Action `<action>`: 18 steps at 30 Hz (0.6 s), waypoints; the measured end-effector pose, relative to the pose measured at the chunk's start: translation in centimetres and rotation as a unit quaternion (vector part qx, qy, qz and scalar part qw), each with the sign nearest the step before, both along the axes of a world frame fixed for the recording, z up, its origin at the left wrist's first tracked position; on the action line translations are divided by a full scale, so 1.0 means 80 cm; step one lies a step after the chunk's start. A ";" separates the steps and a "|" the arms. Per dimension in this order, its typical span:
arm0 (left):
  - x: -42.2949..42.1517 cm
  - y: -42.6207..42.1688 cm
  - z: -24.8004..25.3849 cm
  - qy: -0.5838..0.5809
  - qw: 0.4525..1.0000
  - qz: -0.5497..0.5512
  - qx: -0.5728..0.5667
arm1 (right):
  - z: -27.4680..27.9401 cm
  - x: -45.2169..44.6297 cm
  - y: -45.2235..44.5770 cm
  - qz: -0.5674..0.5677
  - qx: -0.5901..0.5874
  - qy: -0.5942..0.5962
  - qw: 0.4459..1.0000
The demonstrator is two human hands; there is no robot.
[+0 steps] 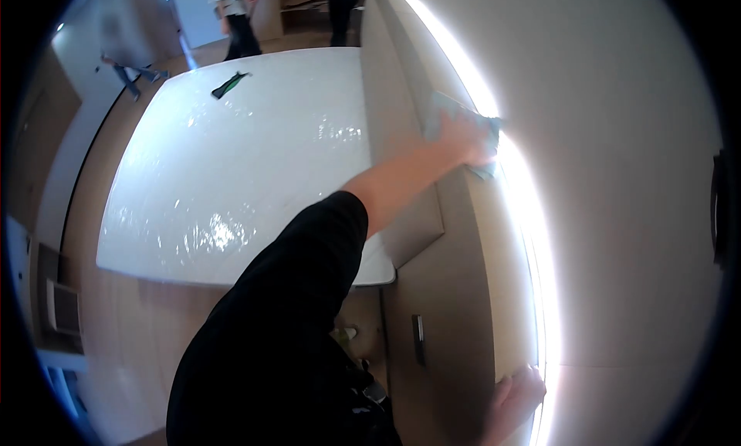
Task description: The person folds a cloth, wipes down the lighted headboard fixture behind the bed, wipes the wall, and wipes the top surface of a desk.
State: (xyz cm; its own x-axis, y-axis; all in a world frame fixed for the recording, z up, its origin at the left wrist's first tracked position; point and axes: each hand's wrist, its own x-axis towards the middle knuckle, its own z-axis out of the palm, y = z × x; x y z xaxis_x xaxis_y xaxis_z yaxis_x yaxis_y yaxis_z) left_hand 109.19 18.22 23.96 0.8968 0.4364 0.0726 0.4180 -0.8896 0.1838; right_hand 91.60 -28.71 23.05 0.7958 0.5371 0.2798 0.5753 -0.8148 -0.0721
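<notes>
While left hand (461, 139) holds crumpled cloth (486, 169) | glossy film-wrapped mattress (262, 152) gleams

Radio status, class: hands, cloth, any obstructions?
Left hand on light-blue cloth, headboard ledge. Right hand on ledge, nearer. Light strip alongside; no obstruction visible.

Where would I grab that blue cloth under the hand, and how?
Probably pinch the cloth by its loose flap, coming from the camera wearer's side: the left hand covers its middle, but that thin edge pokes out uncovered.
</notes>
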 end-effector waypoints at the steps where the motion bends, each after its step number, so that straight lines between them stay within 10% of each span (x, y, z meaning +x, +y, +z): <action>1: -0.016 -0.023 0.005 0.010 1.000 -0.025 -0.006 | 0.020 -0.012 0.003 -0.103 -0.027 0.197 0.975; 18: -0.007 0.003 0.015 -0.087 0.991 0.028 -0.101 | 0.048 0.011 0.095 0.101 -0.164 0.105 0.976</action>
State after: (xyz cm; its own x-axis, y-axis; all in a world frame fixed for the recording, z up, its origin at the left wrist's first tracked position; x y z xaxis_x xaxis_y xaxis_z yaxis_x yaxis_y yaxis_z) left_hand 108.59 18.44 25.18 0.8523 0.5067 0.1297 0.4124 -0.8035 0.4294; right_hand 92.46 -21.11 26.88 0.6858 0.7219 -0.0921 0.7270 -0.6855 0.0398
